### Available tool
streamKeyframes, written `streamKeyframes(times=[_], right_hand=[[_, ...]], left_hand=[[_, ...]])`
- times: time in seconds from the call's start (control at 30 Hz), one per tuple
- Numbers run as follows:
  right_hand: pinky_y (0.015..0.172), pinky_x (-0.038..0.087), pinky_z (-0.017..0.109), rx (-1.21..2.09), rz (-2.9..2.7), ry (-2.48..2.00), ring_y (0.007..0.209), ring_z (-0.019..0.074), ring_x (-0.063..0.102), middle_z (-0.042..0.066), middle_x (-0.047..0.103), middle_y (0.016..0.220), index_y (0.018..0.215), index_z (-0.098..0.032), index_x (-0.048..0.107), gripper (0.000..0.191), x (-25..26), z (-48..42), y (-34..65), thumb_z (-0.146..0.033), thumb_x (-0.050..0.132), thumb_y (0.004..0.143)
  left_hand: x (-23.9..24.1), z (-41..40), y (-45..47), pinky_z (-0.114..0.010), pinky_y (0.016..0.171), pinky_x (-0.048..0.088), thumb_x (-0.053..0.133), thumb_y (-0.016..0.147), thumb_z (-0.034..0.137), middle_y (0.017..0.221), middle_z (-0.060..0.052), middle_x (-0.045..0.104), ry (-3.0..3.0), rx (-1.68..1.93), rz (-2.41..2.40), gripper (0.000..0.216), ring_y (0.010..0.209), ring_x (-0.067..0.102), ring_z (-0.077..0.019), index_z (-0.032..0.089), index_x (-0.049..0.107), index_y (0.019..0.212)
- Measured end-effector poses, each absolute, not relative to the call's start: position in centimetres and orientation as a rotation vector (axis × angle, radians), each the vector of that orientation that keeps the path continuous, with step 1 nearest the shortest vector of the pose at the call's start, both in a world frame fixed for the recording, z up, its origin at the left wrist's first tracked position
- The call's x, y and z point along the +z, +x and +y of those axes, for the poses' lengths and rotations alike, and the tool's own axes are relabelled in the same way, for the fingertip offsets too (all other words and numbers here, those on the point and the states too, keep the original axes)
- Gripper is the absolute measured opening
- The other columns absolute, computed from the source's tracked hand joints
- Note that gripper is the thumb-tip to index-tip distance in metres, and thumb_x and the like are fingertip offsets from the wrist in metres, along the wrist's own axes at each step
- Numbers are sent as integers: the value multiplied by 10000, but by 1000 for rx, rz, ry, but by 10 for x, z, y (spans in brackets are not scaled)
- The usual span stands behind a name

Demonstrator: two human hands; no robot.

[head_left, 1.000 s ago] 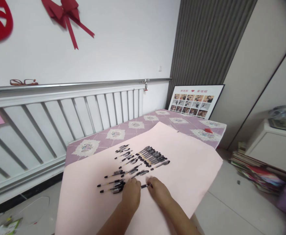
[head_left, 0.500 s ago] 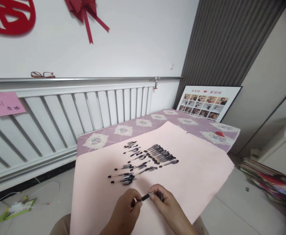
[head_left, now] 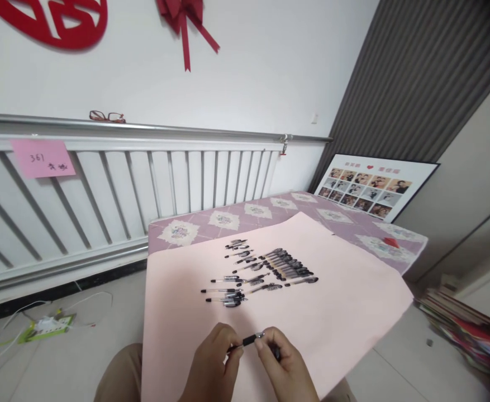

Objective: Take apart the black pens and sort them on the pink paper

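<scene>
Gripped one black pen (head_left: 251,339) low over the pink sheet (head_left: 353,301) — left hand (head_left: 213,363) on its barrel, right hand (head_left: 284,365) pinching seemingly the cap — neat row (head_left: 289,267) lined beyond, loose pens (head_left: 232,282) scattered beside.

White wall (head_left: 270,67) w/ red bow (head_left: 185,19) far beyond grip, white slatted rail (head_left: 144,178) up-left, purple-cloth table (head_left: 203,222) just beyond, photo board (head_left: 368,184) up-right by grey ribbed panel (head_left: 416,72), pale tile floor (head_left: 60,363) left

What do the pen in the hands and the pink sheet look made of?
The pen looks plastic: black grip, with a glinting silvery band, possibly metal. The pink sheet looks like matte paper or thin card: flat, no shine, thin edge.
</scene>
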State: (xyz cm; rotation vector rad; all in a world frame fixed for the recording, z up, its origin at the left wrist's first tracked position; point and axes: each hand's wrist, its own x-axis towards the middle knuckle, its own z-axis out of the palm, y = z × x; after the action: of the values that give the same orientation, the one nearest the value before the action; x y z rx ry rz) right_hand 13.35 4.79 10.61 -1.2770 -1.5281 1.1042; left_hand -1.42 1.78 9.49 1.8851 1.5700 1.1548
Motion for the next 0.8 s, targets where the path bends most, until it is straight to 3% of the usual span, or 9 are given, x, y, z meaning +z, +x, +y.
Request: streamKeyframes(times=[0.13, 0.27, 0.43, 0.67, 0.8], right_hand=[[524, 372, 216, 1194, -1541, -1257, 546, 115, 438, -34, 506, 630, 876, -222, 608, 296, 111, 49, 136, -465, 567, 713], [561, 393, 229, 1157, -1594, -1230, 570, 128, 461, -21, 520, 601, 737, -205, 625, 267, 112, 48, 133, -465, 574, 707], [516, 366, 211, 1047, -1588, -1306, 519, 115, 407, -50, 418, 507, 531, -204, 483, 338, 112, 42, 127, -481, 563, 708], [610, 427, 228, 1099, -1539, -1204, 646, 147, 526, -10, 567, 673, 809, -215, 610, 269, 115, 40, 132, -463, 574, 709], [530, 386, 207, 982, -1619, -1276, 547, 120, 447, -42, 463, 544, 576, -206, 519, 295, 118, 36, 135, -453, 549, 736]], left_hand=[[98, 13, -21, -244, 630, 435, 445, 748, 76, 747, -17, 553, 1867, 1140, 1556, 140, 675, 531, -134, 203, 505, 740], [99, 10, -23, -248, 629, 435, 449, 749, 81, 734, -16, 553, 1851, 1150, 1527, 143, 677, 533, -139, 203, 522, 739], [100, 6, -24, -254, 662, 441, 435, 755, 67, 783, -27, 569, 1886, 1147, 1484, 182, 731, 551, -145, 202, 549, 803], [108, 6, -24, -255, 655, 441, 443, 762, 68, 777, -28, 573, 1901, 1133, 1513, 178, 723, 549, -147, 199, 557, 800], [110, 5, -21, -264, 656, 438, 424, 784, 78, 787, -36, 569, 1982, 1117, 1500, 175, 728, 540, -148, 193, 553, 809]])
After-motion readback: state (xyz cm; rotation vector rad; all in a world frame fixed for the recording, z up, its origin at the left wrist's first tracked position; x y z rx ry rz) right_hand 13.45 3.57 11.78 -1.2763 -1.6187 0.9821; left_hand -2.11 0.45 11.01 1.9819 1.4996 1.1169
